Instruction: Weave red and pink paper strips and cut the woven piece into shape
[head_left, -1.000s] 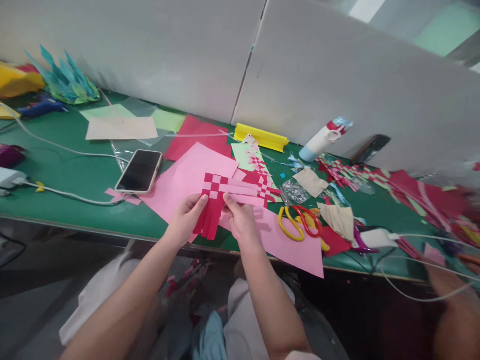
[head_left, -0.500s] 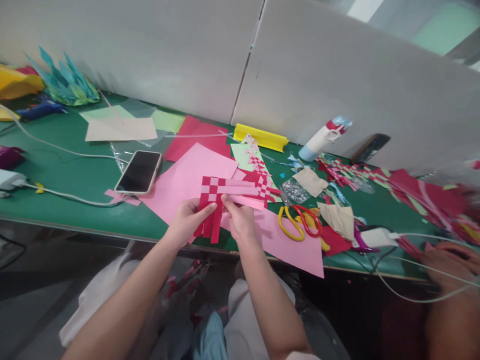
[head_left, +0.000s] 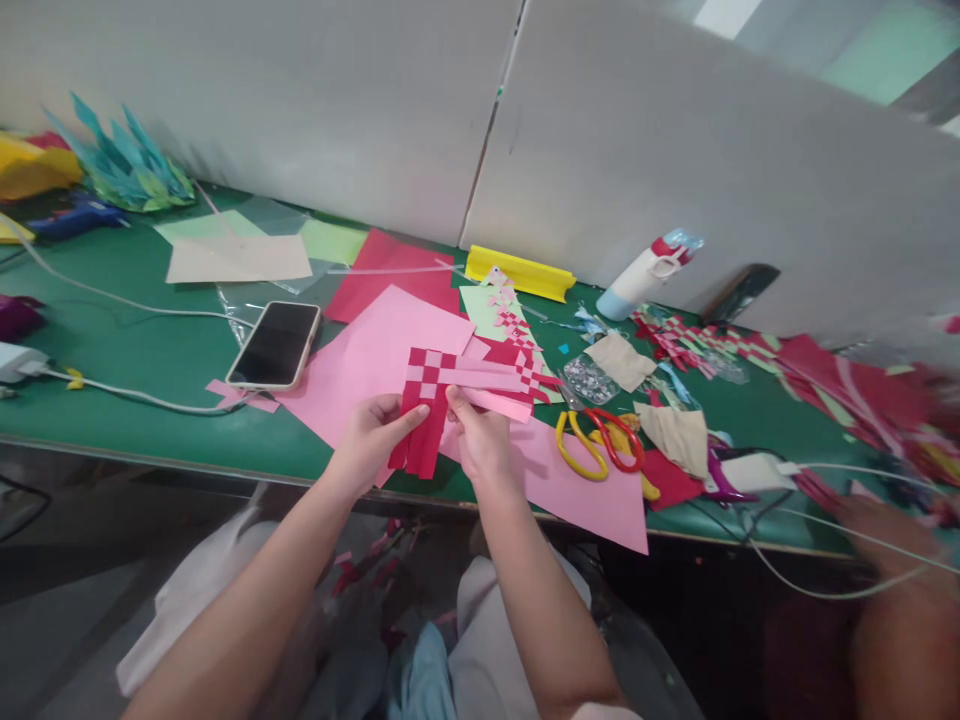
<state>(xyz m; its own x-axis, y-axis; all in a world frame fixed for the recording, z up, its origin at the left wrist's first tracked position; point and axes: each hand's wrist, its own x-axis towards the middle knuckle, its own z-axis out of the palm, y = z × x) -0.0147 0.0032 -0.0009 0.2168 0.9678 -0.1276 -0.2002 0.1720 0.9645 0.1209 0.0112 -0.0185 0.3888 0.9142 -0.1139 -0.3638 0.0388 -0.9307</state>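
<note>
A woven piece of red and pink paper strips [head_left: 431,374] is held up over the front of the table, its upper left corner a checkerboard. My left hand [head_left: 380,430] pinches its left side, thumb across the red strips that hang down. On the right, my right hand [head_left: 478,432] grips the pink strips that run out sideways, thumb on top. Both hands are closed on the paper. Beneath lies a large pink sheet [head_left: 375,340]. Scissors with yellow and red handles [head_left: 600,445] rest on another pink sheet [head_left: 577,500] to the right.
A phone [head_left: 274,345] with a white cable lies left. A yellow folded strip [head_left: 520,273], a bottle [head_left: 649,275] and a bag of small beads [head_left: 590,381] stand or lie behind and right. Another person's hand [head_left: 885,520] is at the far right edge.
The hanging red strips have come closer together, and the pink strips at the right have shifted slightly. Both hands keep their hold. The other person's hand at the right has moved a little.
</note>
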